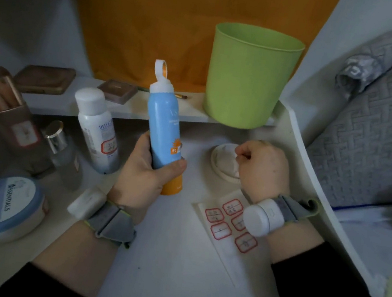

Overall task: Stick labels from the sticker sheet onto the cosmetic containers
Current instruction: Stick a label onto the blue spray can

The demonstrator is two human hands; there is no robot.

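The sticker sheet (228,252) is lying flat near the table's (172,282) right edge, partly under the right wrist, carrying several red-framed labels. The left grip (144,174) is wrapping thumb and fingers round the lower part of the blue bottle (162,124), holding it over the middle of the table. The bottle is standing nearly upright, long axis vertical, its looped white cap pointing up and leaning slightly left. It is probably light, stiff and slick, so holding low is leaving the blue wall bare for a label. The right grip (264,172) is curling beside a round white lid (220,166); whether it is pinching a label I cannot tell.
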